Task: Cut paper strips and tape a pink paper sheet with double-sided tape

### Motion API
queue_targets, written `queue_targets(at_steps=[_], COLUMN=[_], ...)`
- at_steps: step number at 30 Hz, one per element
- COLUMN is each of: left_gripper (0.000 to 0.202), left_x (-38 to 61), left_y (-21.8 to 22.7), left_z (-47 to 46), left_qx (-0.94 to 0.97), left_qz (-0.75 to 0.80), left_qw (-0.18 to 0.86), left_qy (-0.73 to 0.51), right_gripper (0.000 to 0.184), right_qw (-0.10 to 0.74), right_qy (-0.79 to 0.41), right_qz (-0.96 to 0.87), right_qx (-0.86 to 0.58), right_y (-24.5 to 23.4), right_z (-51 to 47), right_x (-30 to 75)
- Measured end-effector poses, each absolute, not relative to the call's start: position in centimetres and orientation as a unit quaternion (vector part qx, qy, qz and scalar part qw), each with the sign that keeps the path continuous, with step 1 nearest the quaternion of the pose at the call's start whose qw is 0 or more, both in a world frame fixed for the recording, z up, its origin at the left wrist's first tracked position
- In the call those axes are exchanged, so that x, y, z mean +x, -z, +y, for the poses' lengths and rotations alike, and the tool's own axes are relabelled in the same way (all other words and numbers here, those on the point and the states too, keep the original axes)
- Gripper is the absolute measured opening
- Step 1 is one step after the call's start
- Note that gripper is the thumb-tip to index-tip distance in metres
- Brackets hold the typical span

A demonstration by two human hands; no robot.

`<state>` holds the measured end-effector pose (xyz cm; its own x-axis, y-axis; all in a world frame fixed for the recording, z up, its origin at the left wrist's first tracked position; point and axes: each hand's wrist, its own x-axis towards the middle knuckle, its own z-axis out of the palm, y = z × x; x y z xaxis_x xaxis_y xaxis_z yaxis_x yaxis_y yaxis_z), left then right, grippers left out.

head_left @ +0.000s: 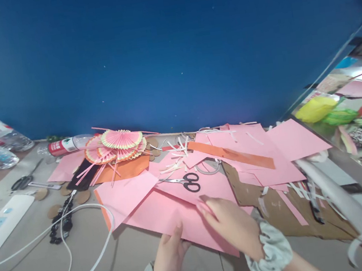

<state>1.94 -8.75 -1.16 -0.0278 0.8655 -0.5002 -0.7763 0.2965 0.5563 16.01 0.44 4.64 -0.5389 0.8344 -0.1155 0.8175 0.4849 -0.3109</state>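
Observation:
A large sheet of pink paper lies before me, its lower edge over the grey table. My left hand, with a grey watch strap at the wrist, is closed on that lower edge, thumb on top and fingers partly hidden underneath. My right hand, wearing a pale green scrunchie, is closed on the paper's upper right part; its fingertips are partly hidden at the edge. Just beyond the right fingers rest scissors with black handles, lying on pink paper.
Pink and cream paper fans stand at the back left, near a lying bottle. A white cable loops across the left, by a power strip. Paper strips and a black cutter lie on cardboard. A blue panel rises behind.

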Motion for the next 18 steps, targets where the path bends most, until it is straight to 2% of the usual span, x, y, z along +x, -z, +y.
queue_targets(at_steps=[4, 9, 14, 18], left_gripper=[0.031, 0.031, 0.026, 0.024], left_x=[1.7, 1.5, 1.5, 1.8], left_y=[0.9, 0.8, 0.5, 0.6], left_z=[-8.8, -8.5, -8.4, -8.3], left_qx=[0.035, -0.001, 0.019, 0.023], left_qz=[0.384, 0.372, 0.405, 0.444], left_qw=[0.711, 0.715, 0.716, 0.705], left_qy=[-0.588, -0.592, -0.569, -0.553], right_gripper=[0.022, 0.023, 0.034, 0.032], right_qw=[0.035, 0.075, 0.111, 0.170], right_qy=[-0.106, -0.055, -0.039, -0.020], right_qz=[-0.841, -0.846, -0.894, -0.928], right_qx=[-0.529, -0.525, -0.433, -0.332], right_y=[-6.6, -7.6, -4.8, -1.0], right_z=[3.3, 4.5, 1.1, -2.4], right_x=[17.7, 18.6, 16.6, 15.5])
